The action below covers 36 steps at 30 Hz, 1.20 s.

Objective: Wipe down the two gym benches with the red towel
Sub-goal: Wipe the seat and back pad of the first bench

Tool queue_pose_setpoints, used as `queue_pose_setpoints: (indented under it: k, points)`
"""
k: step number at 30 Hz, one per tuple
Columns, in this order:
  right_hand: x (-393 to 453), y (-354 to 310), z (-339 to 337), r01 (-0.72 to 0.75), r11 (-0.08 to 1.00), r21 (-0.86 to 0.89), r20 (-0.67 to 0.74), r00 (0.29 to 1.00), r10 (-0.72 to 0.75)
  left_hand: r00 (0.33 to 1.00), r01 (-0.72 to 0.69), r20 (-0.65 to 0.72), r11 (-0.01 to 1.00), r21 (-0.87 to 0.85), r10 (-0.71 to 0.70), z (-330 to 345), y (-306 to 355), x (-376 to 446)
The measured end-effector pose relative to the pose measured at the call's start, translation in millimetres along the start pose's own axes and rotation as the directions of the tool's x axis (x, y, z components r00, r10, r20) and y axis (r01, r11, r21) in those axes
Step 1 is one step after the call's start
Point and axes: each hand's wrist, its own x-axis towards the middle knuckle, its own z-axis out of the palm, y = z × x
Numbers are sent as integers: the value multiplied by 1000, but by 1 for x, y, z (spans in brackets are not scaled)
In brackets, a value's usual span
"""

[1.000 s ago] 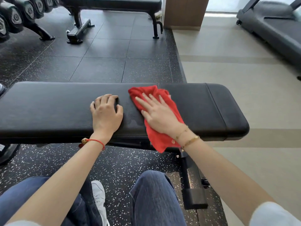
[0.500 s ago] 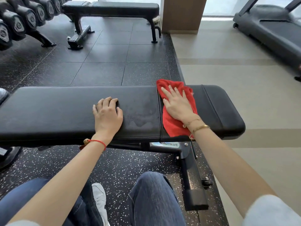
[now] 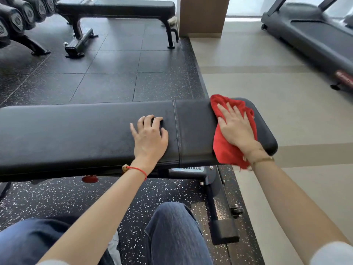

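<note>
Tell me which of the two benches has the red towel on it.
The near bench, under both hands; the red towel covers its right end. The far bench is bare.

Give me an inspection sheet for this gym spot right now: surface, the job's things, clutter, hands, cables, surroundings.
Surface: near bench, black pad, seam right of the middle.
Job's things: red towel on the near bench's right end, its lower edge hanging over the front; far bench untouched.
Clutter: nothing seen on the pads.
Hands: right hand flat on the towel; left hand rests on the pad, fingertips bent.
Cables: nothing seen.
Surroundings: dumbbell rack far left, treadmill far right, wooden pillar.
</note>
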Motion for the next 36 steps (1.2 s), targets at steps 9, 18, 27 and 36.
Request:
queue_pose_setpoints:
  k: [9,18,27,36]
  points:
    - [-59,4,1,82,996,-32,-75,994,-84,998,-33,-62,999,-12,32,5,-8,-2]
    - [-12,43,-11,-176,984,42,-16,984,177,999,-33,-34,998,45,34,6,-5,-3]
    - [40,-40,0,113,990,80,60,991,-118,1000,-23,-20,998,66,24,5,-2,-3]
    - [-45,-75,16,450,886,113,41,889,-456,993,-44,-110,997,-66,36,-15,-32,-2]
